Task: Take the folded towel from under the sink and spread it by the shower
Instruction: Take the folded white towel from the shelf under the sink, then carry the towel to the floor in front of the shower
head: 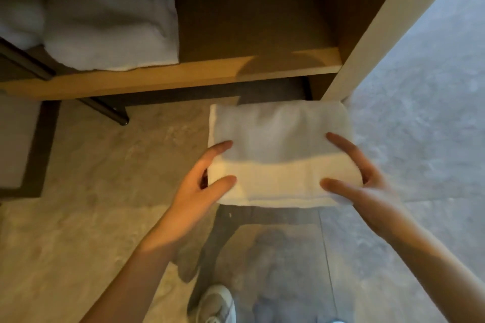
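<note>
A folded white towel (278, 155) hangs in the air above the floor, just in front of the wooden shelf (183, 76) under the sink. My left hand (199, 181) grips its left edge, thumb and one finger on top, the other fingers hidden beneath. My right hand (367, 178) grips its right edge the same way. The towel stays folded and flat between both hands.
Folded white towels (110, 16) sit stacked on the shelf at the upper left. A pale vertical cabinet panel (380, 26) rises at the right. A dark metal leg (105, 110) stands on the stone floor (91, 178). My shoe (217, 304) shows at the bottom.
</note>
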Demonstrator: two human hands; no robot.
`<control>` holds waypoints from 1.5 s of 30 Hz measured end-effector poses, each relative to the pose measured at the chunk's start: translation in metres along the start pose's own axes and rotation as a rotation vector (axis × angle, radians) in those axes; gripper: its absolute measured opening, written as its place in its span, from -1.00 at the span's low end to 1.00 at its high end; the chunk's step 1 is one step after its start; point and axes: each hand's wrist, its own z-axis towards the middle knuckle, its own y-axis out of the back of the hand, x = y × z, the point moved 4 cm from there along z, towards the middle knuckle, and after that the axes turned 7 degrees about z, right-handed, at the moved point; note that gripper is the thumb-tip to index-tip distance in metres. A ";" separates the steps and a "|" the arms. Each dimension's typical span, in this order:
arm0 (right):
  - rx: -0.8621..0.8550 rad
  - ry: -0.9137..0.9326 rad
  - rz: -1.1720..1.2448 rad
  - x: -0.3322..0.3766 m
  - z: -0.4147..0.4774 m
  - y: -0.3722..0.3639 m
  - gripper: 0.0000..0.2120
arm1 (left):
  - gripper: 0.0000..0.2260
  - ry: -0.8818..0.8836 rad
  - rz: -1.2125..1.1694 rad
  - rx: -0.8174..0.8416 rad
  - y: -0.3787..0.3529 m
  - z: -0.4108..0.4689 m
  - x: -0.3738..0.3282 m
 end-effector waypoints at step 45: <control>0.218 0.402 0.021 0.750 -0.263 -0.125 -0.32 | -0.54 -0.382 0.073 -0.326 0.251 -0.346 -0.668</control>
